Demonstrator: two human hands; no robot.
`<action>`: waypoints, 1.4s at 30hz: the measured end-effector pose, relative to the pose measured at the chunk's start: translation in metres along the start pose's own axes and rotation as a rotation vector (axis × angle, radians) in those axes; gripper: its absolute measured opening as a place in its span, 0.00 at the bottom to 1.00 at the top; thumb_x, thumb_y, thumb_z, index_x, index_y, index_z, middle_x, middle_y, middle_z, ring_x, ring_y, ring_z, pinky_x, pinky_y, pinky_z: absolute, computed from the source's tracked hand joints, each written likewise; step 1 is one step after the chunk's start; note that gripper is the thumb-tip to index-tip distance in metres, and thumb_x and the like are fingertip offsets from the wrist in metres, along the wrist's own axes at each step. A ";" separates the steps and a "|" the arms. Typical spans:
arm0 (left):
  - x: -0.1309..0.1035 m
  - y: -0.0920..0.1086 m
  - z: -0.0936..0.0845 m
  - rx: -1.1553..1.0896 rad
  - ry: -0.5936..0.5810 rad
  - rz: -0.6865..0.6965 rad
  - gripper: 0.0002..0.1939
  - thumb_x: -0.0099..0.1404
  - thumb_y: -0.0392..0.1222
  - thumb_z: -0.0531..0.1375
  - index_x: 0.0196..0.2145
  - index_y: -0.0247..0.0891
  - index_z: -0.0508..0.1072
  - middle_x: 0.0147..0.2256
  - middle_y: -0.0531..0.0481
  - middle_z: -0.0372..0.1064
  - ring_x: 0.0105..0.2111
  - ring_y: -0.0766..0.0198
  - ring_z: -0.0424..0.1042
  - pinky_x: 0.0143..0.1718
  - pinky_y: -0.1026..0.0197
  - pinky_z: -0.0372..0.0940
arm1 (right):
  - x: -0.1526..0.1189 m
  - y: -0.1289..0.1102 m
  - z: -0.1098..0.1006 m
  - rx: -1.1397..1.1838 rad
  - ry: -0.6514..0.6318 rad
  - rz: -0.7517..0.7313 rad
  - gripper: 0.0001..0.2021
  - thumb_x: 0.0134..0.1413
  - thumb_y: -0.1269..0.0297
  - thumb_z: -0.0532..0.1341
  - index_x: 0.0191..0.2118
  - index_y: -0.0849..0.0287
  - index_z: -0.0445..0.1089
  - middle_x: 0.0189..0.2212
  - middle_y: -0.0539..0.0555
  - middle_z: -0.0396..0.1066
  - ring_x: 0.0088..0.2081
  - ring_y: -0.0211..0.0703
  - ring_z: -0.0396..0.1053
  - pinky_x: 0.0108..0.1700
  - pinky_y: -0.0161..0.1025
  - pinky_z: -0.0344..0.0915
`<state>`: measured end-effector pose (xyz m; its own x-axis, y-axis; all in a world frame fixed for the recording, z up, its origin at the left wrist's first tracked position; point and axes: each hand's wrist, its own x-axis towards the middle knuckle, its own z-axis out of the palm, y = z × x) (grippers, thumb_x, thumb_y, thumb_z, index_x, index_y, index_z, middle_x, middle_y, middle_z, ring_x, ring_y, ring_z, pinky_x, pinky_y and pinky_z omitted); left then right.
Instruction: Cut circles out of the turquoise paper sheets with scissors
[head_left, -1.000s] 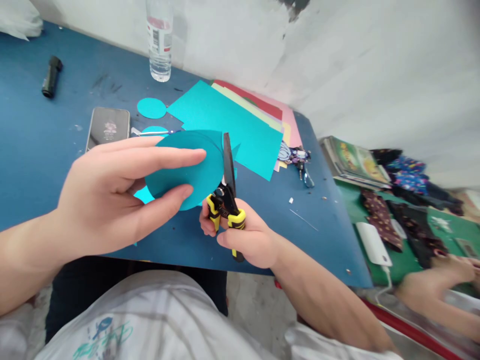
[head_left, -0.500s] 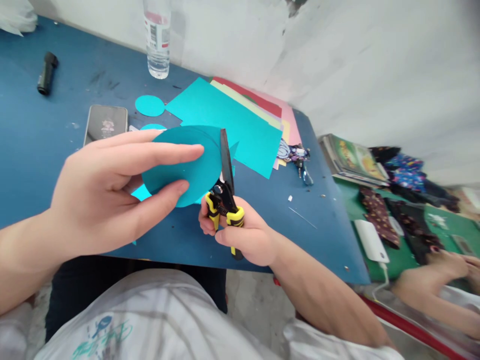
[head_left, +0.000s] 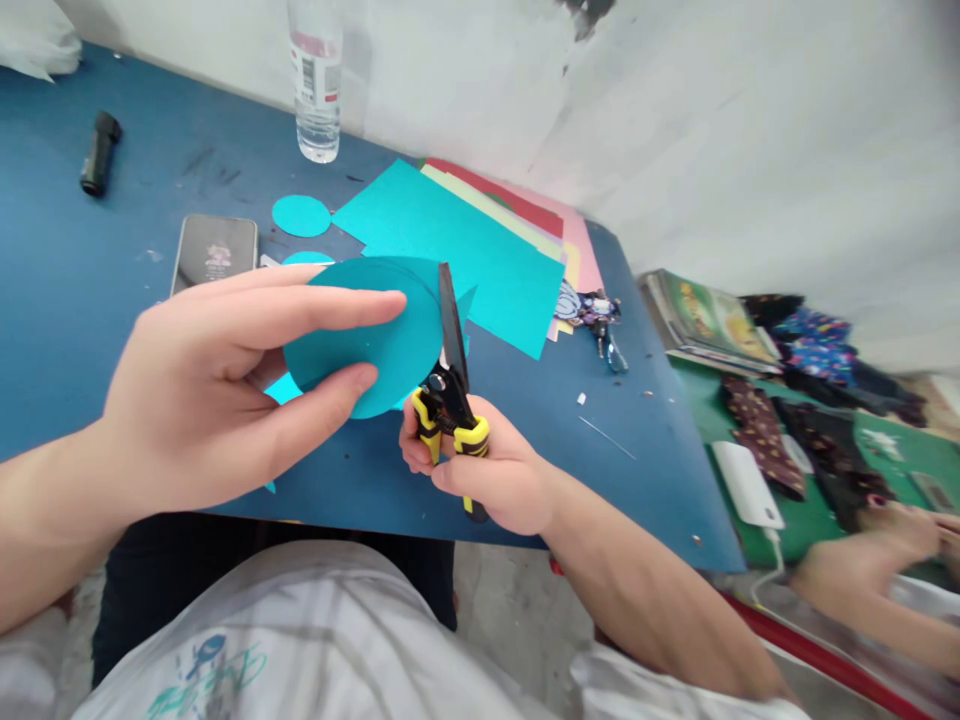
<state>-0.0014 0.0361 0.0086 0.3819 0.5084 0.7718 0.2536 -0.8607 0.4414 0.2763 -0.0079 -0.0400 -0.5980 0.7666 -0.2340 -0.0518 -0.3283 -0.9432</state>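
Note:
Between the thumb and fingers of my left hand point(head_left: 217, 370) is a turquoise paper piece point(head_left: 352, 340), mostly rounded, with a pencil curve near its upper edge. My right hand point(head_left: 495, 470) is wrapped round the yellow-and-black handles of a pair of scissors point(head_left: 450, 385). The dark blade points up along the paper's right edge, and the paper seems to lie at the blades. Behind my hands lies a turquoise sheet point(head_left: 457, 255) on the blue table point(head_left: 555, 490). A small turquoise paper oval point(head_left: 301, 215) rests to its left. Other turquoise pieces are partly hidden under my left hand.
A water bottle point(head_left: 316, 90) stands against the wall. A phone point(head_left: 217, 250) and a black cylindrical object point(head_left: 101, 155) lie at left. Coloured sheets point(head_left: 581, 245) and keys point(head_left: 600, 310) are at right. On the green table, another person's forearm point(head_left: 862, 560) is near a white power bank point(head_left: 748, 485).
The whole view has shifted slightly. Both hands, the paper and the scissors keep nearly the same positions relative to each other.

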 end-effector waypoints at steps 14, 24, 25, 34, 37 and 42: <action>-0.013 0.010 -0.005 0.117 -0.066 -0.269 0.17 0.83 0.53 0.66 0.65 0.58 0.84 0.33 0.54 0.70 0.26 0.64 0.59 0.24 0.55 0.54 | -0.002 -0.004 0.001 -0.020 0.003 0.011 0.14 0.52 0.76 0.68 0.42 0.52 0.72 0.35 0.46 0.71 0.35 0.42 0.62 0.37 0.41 0.62; -0.012 0.014 -0.003 0.048 -0.030 -0.291 0.17 0.80 0.48 0.69 0.62 0.56 0.87 0.32 0.55 0.70 0.26 0.67 0.58 0.24 0.57 0.53 | -0.002 -0.005 0.002 -0.043 0.021 -0.001 0.14 0.51 0.76 0.69 0.41 0.53 0.72 0.34 0.46 0.71 0.34 0.41 0.63 0.36 0.41 0.61; -0.011 0.012 -0.002 0.035 -0.018 -0.287 0.17 0.78 0.47 0.70 0.62 0.56 0.88 0.31 0.55 0.70 0.25 0.67 0.58 0.24 0.58 0.53 | -0.002 -0.006 0.002 -0.045 0.021 0.002 0.14 0.51 0.75 0.69 0.41 0.52 0.72 0.34 0.46 0.71 0.34 0.41 0.63 0.36 0.41 0.61; -0.014 0.013 -0.004 0.058 -0.040 -0.327 0.18 0.80 0.55 0.67 0.63 0.58 0.87 0.34 0.52 0.74 0.28 0.62 0.63 0.24 0.54 0.53 | -0.002 -0.004 0.002 -0.048 0.026 0.005 0.14 0.50 0.75 0.69 0.41 0.52 0.72 0.34 0.46 0.72 0.35 0.42 0.63 0.36 0.41 0.62; -0.013 0.022 -0.004 0.085 -0.033 -0.373 0.18 0.80 0.52 0.68 0.63 0.56 0.87 0.38 0.50 0.77 0.30 0.61 0.64 0.26 0.53 0.54 | -0.001 -0.005 0.003 -0.061 0.043 0.007 0.14 0.49 0.75 0.69 0.41 0.52 0.72 0.33 0.47 0.72 0.34 0.42 0.64 0.36 0.41 0.62; -0.014 0.020 -0.001 0.064 -0.009 -0.370 0.18 0.78 0.50 0.69 0.61 0.55 0.88 0.37 0.50 0.77 0.29 0.61 0.65 0.25 0.54 0.55 | -0.001 -0.005 0.003 -0.062 0.043 0.018 0.14 0.50 0.75 0.69 0.41 0.52 0.72 0.33 0.47 0.71 0.34 0.42 0.63 0.36 0.41 0.62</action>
<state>-0.0026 0.0119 0.0074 0.2616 0.7853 0.5611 0.4305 -0.6153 0.6604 0.2754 -0.0088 -0.0345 -0.5631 0.7845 -0.2599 0.0087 -0.3088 -0.9511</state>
